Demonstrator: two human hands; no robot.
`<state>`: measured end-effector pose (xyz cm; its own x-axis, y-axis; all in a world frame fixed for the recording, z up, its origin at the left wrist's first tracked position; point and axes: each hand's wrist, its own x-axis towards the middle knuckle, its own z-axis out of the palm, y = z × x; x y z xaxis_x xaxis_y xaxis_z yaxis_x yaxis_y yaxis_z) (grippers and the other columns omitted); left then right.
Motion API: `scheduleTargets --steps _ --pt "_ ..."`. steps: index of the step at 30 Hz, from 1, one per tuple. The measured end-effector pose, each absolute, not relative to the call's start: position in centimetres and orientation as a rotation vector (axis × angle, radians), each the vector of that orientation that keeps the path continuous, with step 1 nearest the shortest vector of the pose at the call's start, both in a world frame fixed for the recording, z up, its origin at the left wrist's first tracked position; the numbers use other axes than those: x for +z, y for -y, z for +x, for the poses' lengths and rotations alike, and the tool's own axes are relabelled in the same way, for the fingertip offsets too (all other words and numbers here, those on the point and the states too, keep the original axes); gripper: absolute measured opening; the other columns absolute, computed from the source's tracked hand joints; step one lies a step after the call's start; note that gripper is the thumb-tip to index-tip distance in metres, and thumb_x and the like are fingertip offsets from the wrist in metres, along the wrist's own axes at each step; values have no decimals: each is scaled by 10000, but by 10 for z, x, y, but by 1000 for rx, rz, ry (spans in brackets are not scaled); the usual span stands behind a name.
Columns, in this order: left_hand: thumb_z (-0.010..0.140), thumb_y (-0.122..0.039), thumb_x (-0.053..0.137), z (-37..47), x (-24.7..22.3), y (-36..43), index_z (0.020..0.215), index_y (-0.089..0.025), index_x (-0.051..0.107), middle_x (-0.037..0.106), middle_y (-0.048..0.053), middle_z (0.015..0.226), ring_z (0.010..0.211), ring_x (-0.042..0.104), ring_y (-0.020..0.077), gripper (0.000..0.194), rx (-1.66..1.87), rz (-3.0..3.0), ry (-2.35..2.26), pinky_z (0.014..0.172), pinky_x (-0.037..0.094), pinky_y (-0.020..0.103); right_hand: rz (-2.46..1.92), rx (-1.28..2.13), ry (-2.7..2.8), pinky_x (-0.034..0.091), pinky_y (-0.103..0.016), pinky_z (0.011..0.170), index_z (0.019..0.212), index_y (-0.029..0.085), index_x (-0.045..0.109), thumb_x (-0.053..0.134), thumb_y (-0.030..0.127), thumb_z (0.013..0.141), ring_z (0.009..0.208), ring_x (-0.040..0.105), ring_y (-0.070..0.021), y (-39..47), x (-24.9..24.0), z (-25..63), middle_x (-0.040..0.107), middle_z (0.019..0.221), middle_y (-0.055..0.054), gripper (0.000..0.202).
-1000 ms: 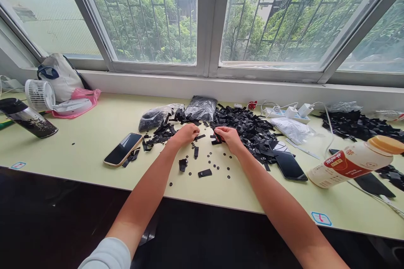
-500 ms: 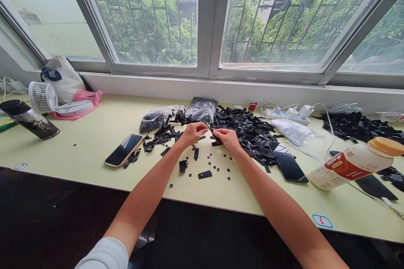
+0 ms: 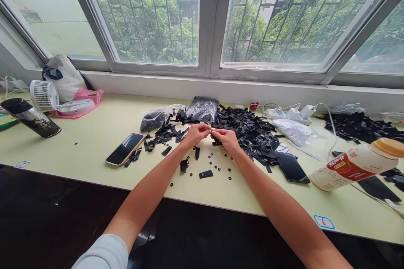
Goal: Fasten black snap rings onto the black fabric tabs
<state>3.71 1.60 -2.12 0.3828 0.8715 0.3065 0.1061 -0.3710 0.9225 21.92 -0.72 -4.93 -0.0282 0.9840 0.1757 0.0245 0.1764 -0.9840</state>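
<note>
My left hand [image 3: 196, 135] and my right hand [image 3: 226, 139] meet fingertip to fingertip above the middle of the table. The right one pinches a small black strip [image 3: 216, 140], mostly covered by its fingers. The left thumb and forefinger are pressed together; whatever is between them is too small to make out. Below the hands lie several small black round pieces [image 3: 219, 169] and a few loose black strips [image 3: 206, 174]. A large heap of black strips [image 3: 249, 130] rises just beyond my right hand, and a smaller scatter [image 3: 164, 134] lies beyond the left.
Two plastic bags of black pieces [image 3: 202, 109] lie at the back. A phone [image 3: 124, 150] rests left, another phone [image 3: 292, 168] right. A bottle with an orange cap [image 3: 353, 166], a power strip [image 3: 299, 118], a tumbler [image 3: 31, 118] and a small fan [image 3: 44, 94] stand or lie around.
My hands have come together: the left fingertips moved right and now touch the right ones, where a small gap was before. The camera view shifted slightly.
</note>
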Motion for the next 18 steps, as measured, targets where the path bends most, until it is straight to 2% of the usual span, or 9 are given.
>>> scheduleTargets --steps 5,11,14,18 --pt "750 -464 791 33 -21 -17 1026 -132 701 695 62 807 663 600 136 441 1026 1654 -847 671 525 314 -1027 1173 1314 466 -284 609 936 165 815 796 578 691 648 574 -144 9 -46 220 732 796 -56 480" --pt "740 -491 787 31 -19 -18 1056 -145 701 688 73 848 744 612 166 477 1009 1695 -914 662 505 299 -1003 1169 1372 461 -284 616 914 157 810 780 548 723 618 554 -131 9 -43 219 713 750 -39 436" --pt "838 -533 667 23 -12 -19 1019 -157 716 692 69 842 718 597 164 420 1022 1808 -1064 619 464 276 -1090 1037 1266 477 -294 626 922 158 798 787 537 702 637 593 -155 4 -44 222 732 777 -50 438" --pt "926 -483 514 0 0 -23 986 -174 727 699 68 821 688 596 178 380 875 2119 -1270 600 432 279 -1276 597 1028 504 -332 731 932 150 763 721 478 751 736 639 -200 -7 -44 245 733 851 -78 377"
